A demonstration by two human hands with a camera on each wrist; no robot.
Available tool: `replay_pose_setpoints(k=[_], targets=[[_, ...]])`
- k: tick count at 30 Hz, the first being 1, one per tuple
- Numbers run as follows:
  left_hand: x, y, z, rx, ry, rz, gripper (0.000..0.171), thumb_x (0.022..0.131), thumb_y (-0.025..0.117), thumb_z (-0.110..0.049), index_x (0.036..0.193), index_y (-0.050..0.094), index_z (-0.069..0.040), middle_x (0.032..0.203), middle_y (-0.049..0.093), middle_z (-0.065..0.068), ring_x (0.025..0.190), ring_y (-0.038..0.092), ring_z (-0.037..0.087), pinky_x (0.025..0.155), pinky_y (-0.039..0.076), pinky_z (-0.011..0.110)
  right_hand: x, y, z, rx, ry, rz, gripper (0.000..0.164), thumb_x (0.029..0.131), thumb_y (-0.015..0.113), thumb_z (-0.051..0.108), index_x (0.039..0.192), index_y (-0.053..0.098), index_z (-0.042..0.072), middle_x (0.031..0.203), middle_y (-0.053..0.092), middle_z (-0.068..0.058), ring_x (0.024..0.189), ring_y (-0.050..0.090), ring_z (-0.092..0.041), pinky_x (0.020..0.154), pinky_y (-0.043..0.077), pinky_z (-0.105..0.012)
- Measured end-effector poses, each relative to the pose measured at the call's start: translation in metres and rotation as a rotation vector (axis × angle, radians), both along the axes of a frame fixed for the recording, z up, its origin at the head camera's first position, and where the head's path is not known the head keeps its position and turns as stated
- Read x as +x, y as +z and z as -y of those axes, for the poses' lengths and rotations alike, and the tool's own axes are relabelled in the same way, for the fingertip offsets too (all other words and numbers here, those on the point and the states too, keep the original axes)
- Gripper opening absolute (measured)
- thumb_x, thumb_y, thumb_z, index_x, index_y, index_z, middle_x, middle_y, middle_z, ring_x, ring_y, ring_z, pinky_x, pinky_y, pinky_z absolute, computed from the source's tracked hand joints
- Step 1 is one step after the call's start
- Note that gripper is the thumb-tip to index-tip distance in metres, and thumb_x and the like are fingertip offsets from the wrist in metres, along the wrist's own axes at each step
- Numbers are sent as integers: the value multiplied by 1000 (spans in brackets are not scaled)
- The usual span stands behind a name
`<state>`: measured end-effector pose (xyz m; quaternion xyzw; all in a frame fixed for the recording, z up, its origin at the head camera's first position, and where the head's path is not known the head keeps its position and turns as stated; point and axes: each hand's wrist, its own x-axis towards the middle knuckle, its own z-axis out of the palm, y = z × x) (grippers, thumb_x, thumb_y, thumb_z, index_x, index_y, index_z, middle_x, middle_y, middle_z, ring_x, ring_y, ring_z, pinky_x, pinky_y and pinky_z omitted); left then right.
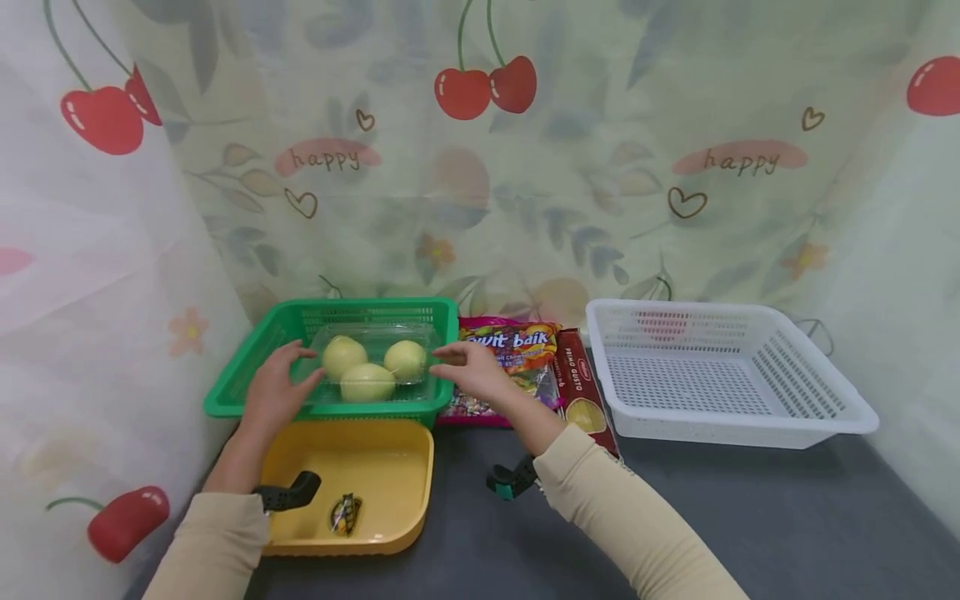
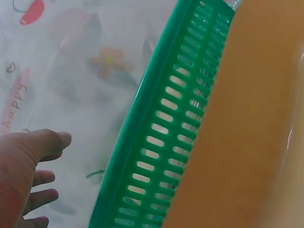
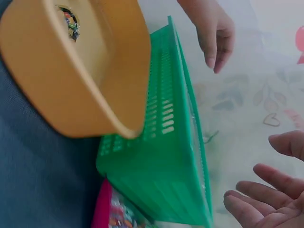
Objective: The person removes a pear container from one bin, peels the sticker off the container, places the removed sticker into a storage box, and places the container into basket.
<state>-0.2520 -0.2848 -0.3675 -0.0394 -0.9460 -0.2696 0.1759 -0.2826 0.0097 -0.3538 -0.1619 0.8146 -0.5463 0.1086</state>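
Observation:
Inside the green basket (image 1: pixel 405 408) lies a clear plastic box (image 1: pixel 377 332) with three round, pale yellow-green fruits (image 1: pixel 367 384) in it. Over the basket's left side hovers my left hand (image 1: pixel 276 387), thumb and fingers spread apart, nothing between them. My right hand (image 1: pixel 476 372) is above the basket's right rim, its fingers pointing toward the box and holding nothing. The two hands face each other on either side of the box. In the right wrist view, the fingers (image 3: pixel 266 190) are loosely spread beside the green wall.
A yellow tray (image 1: pixel 408 500) in front of the basket contains a small wrapped item (image 1: pixel 345 514). To the right lie a pink-edged candy bag (image 1: pixel 517 346) and a dark red package (image 1: pixel 581 379). A white basket (image 1: pixel 735 427) stands farther right, near the patterned curtain (image 1: pixel 555 208).

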Motion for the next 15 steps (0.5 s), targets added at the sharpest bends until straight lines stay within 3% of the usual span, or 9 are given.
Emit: replay_pose_setpoints(k=[8,15], targets=[[17,10,-15,-10,-16,-135,33,87,65,-15,114,59,3,139,41,28,126,37,47,96,36,62,21,12,-59,44,33,-97,37,90,61,23,124,59,9,128,59,-11,121,54,-27,95,48,-41],[36,20,-26,-81,-66,-318,38,79,72,-11,113,61,4,133,46,30,123,41,46,104,26,65,43,16,-109,161,-21,-169,40,90,61,28,126,58,11,136,52,-13,124,50,-33,95,47,-47]])
